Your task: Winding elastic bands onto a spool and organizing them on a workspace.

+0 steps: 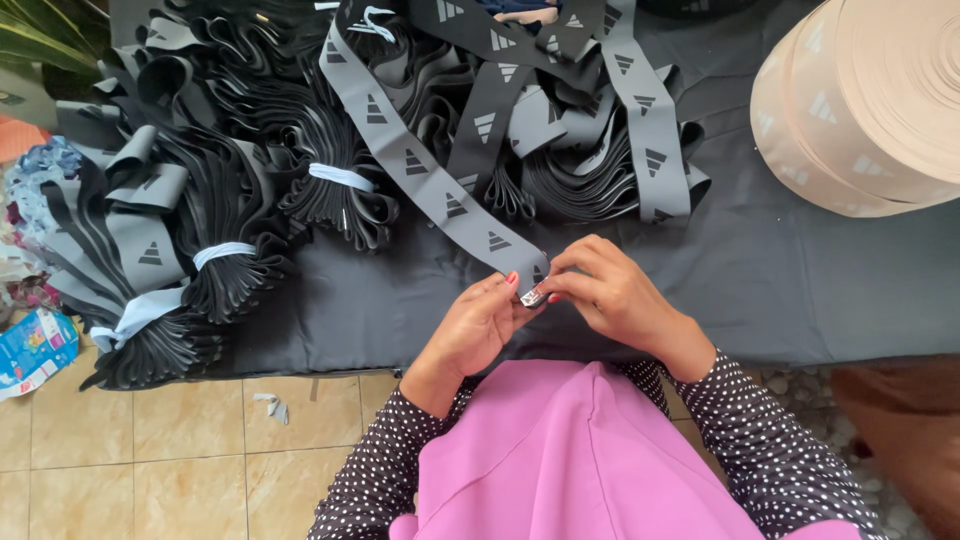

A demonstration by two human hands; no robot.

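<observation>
Dark grey cloth covers the surface (780,280), and it is crowded: black elastic bands folded into bundles (225,215) fill the far left, each tied round the middle with a pale strip, while loose grey bands printed with a small striped triangle mark sprawl across the far middle. One long grey band (420,175) runs down from that heap to the near edge, and both hands meet on its end. Left hand (475,325) pinches the band's tip from below, fingers closed on it; right hand (610,290) grips from above, fingertips pressed on a small silvery piece (533,297) at the tip, too small to say what it is. By the look of it, the step is working that band end, and the next move calls for a steady pinch. Far right, a big roll of beige band (860,100) carries the same faint triangle marks. Down on the tiled floor (180,450) at left lies a blue packet (35,350).
</observation>
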